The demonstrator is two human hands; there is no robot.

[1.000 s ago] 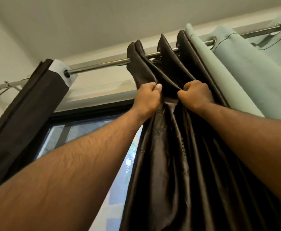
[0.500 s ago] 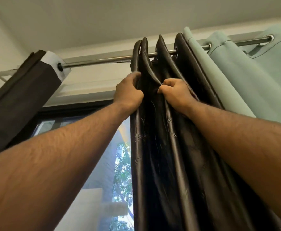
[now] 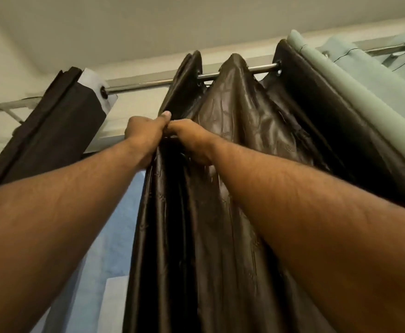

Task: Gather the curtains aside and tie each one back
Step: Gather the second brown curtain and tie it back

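Head view: both hands meet just below the curtain rod (image 3: 148, 84), left hand (image 3: 143, 134) and right hand (image 3: 191, 140) curled round the leading folds of the dark brown satin curtain (image 3: 232, 188). Best to keep pleats stacked and slide the eyelets along together. Fabric glossy, embossed, slippery-looking; matte sage curtain (image 3: 340, 104) right of it on the rod.

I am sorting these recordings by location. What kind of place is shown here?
Probably a room in a home, right at a window. A metal curtain rod runs under the ceiling, carrying a dark brown curtain and a pale green curtain. Daylight shows through the window below.
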